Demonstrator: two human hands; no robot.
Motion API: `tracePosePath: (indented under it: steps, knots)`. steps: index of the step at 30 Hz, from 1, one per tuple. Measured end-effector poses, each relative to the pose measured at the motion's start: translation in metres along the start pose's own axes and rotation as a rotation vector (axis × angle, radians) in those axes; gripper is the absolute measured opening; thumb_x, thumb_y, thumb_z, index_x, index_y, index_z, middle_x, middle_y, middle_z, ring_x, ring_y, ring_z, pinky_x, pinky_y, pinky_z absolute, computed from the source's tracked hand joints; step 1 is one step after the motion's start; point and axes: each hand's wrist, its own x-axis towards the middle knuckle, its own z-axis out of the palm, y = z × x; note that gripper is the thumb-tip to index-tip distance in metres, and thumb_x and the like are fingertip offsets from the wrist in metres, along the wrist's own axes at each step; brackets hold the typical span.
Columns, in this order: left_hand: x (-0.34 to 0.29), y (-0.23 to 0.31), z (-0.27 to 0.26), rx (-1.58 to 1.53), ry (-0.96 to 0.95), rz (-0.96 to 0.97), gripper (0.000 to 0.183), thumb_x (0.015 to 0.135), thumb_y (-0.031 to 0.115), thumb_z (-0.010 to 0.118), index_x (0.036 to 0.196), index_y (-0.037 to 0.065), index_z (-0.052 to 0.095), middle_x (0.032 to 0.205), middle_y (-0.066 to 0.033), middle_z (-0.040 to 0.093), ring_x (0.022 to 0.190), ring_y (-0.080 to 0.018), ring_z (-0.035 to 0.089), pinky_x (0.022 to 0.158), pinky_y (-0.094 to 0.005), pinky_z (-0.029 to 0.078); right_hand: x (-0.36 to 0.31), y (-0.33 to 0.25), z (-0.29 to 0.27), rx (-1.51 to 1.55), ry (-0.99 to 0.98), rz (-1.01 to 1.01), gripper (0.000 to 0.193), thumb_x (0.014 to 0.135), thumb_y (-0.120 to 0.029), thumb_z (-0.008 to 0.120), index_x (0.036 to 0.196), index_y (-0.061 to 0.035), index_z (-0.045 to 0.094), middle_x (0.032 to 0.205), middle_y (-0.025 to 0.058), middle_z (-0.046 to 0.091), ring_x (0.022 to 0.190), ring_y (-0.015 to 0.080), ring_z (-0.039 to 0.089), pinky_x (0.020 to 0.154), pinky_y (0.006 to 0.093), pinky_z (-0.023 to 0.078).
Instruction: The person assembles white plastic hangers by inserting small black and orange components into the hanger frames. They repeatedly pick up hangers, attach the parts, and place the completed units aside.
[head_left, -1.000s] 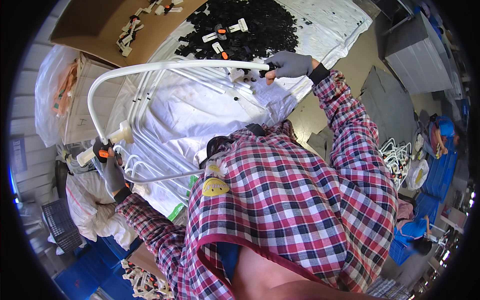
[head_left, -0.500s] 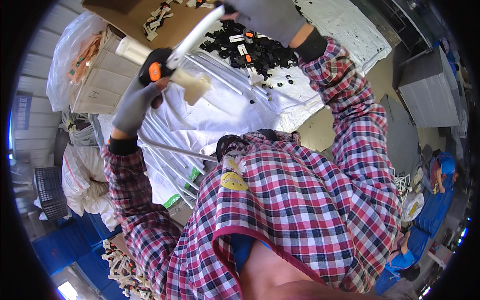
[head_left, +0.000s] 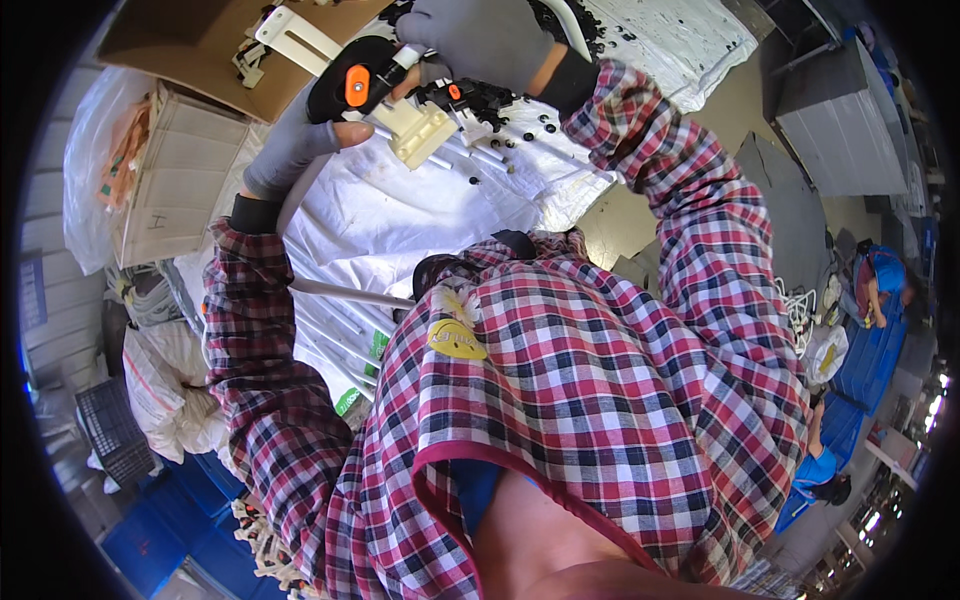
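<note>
My left hand [head_left: 290,155], in a grey glove with bare fingertips, is closed round a clamp bracket [head_left: 418,132]. This bracket has a black round body with an orange button [head_left: 357,86], and cream plastic arms stick out from both sides. My right hand [head_left: 480,42], gloved the same way, is closed close beside it on a white tube [head_left: 405,57], whose end meets the black body. A curved stretch of white tube [head_left: 572,28] shows past the right hand. The right fingers partly hide where tube and bracket meet.
A cardboard box [head_left: 190,50] with cream brackets stands at the far left, beside a pale crate [head_left: 180,180]. Black parts [head_left: 490,100] and white tubes [head_left: 330,325] lie on a white sheet [head_left: 400,220]. Two other people [head_left: 880,280] are at the right.
My right hand has moved left, close to my left hand, and the white tube has swung round. The left hand and bracket have shifted slightly up and right.
</note>
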Motion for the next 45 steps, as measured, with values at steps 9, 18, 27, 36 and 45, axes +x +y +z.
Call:
tracePosePath:
  steps: [9, 18, 27, 36, 45]
  knots:
    - [0.013, -0.006, 0.012, 0.11, 0.061, 0.108, 0.076, 0.078, 0.01, 0.076, 0.145, 0.002, 0.042, 0.133, -0.0103, 0.056, 0.125, -0.0181, 0.052, 0.105, -0.0321, 0.043, -0.228, -0.056, 0.092, 0.38, -0.121, 0.89, 0.025, 0.087, -0.015, 0.067, 0.111, -0.0105, 0.064, 0.117, 0.0127, 0.06, 0.102, 0.0341, 0.063, 0.086, 0.0412, 0.052]
    - [0.0, -0.026, -0.008, -0.06, 0.073, -0.001, 0.083, 0.071, 0.023, 0.084, 0.143, 0.001, 0.048, 0.127, -0.0062, 0.06, 0.118, -0.0161, 0.054, 0.103, -0.0301, 0.041, -0.305, -0.065, 0.182, 0.385, -0.444, 1.019, 0.017, 0.084, -0.021, 0.068, 0.091, -0.0065, 0.062, 0.101, 0.0145, 0.064, 0.091, 0.0336, 0.063, 0.076, 0.0418, 0.051]
    - [0.002, -0.017, 0.001, -0.232, 0.042, -0.064, 0.099, 0.067, 0.044, 0.082, 0.146, 0.002, 0.04, 0.135, -0.0123, 0.055, 0.122, -0.022, 0.053, 0.11, -0.0326, 0.038, -0.137, -0.051, 0.087, 0.959, 0.24, 0.925, 0.022, 0.084, -0.007, 0.069, 0.106, -0.0055, 0.069, 0.091, 0.0102, 0.066, 0.081, 0.0251, 0.067, 0.072, 0.0331, 0.054]
    - [0.013, -0.029, -0.002, -0.242, 0.02, -0.026, 0.084, 0.078, 0.033, 0.077, 0.147, 0.002, 0.04, 0.137, -0.0098, 0.054, 0.125, -0.0213, 0.052, 0.109, -0.0327, 0.039, -0.036, -0.014, 0.034, 0.348, 0.085, 0.241, 0.032, 0.08, -0.013, 0.076, 0.112, -0.015, 0.073, 0.099, 0.0019, 0.068, 0.093, 0.0192, 0.067, 0.077, 0.0329, 0.054]
    - [0.01, -0.028, -0.002, -0.178, 0.026, -0.038, 0.08, 0.077, 0.028, 0.078, 0.144, 0.001, 0.043, 0.135, -0.0106, 0.056, 0.123, -0.0209, 0.054, 0.111, -0.0327, 0.036, -0.032, 0.001, 0.043, 0.33, 0.049, 0.21, 0.033, 0.084, -0.043, 0.071, 0.102, -0.0152, 0.074, 0.085, 0.0068, 0.069, 0.087, 0.026, 0.067, 0.077, 0.041, 0.049]
